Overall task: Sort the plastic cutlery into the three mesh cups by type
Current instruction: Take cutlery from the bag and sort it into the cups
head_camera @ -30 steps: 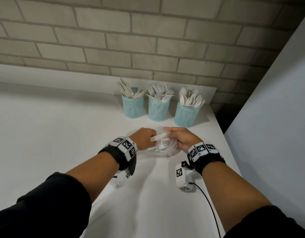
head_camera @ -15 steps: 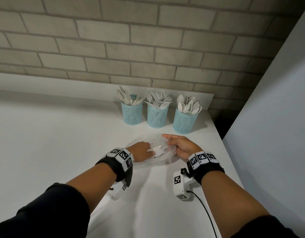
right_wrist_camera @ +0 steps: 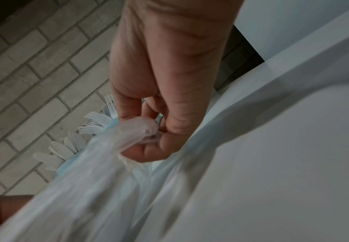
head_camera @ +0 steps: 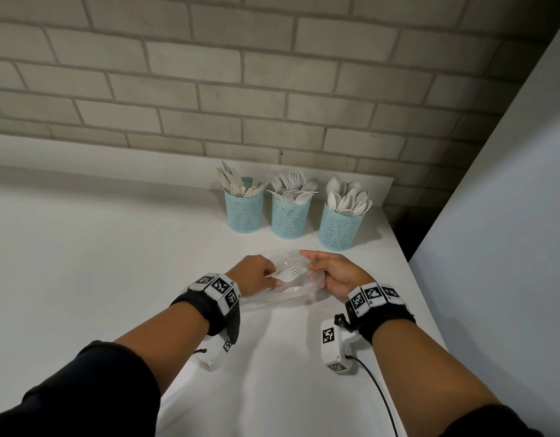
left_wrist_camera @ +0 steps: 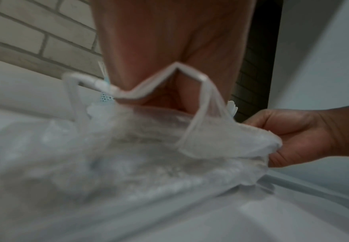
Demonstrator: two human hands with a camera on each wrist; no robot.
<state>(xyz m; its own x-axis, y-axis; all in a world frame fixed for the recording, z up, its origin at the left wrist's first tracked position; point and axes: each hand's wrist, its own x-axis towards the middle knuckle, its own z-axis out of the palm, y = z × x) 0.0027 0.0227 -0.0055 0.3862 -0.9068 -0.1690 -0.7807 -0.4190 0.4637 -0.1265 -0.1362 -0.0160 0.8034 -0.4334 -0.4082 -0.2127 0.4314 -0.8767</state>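
Observation:
Three light-blue mesh cups stand at the back of the white table: the knife cup, the fork cup and the spoon cup. Nearer me lies a clear plastic bag with white cutlery inside. My left hand pinches the handle of a white fork at the bag's mouth, tines pointing right. My right hand pinches the bag's edge and holds it up. In the left wrist view the bag's zip rim loops around my left palm.
A brick wall rises behind the cups. A pale panel stands along the table's right side, with a dark gap beside the spoon cup. A black cable trails from my right wrist camera.
Both hands have come down from above the table. My left hand reached into the bag and now holds a fork at its mouth. The right hand keeps its hold on the bag's edge.

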